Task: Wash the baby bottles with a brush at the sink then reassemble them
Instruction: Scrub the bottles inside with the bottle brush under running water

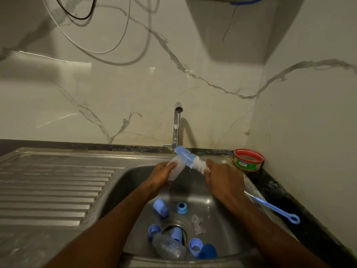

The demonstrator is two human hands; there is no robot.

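Gripping a clear bottle (174, 169) around its body, the left hand (164, 175) tilts it with the mouth up and toward the tap (176, 124), presumably so the open end faces the brush. Just right of that grip, the right hand (222, 178) curls around the bottle brush (190, 158) near its white bristles; the blue bristle end sticks up and left past the bottle's mouth, so the brush seems to lie across or just outside the opening and not down inside it, though I cannot tell for sure. Both are held over the sink basin (135, 182), under the spout, likely so drips and rinse water fall straight in. Below the hands, on the basin floor, lie the loose parts waiting their turn: blue caps and collars (161, 208), a clear teat (197, 223), and a second bottle (169, 246) on its side near the drain. Off to the right of the brush hand, a thin blue brush (274, 208) rests on the counter edge, and farther back a red-rimmed tub (248, 159) stands by the wall. Washing looks barely begun; reassembly is well off.
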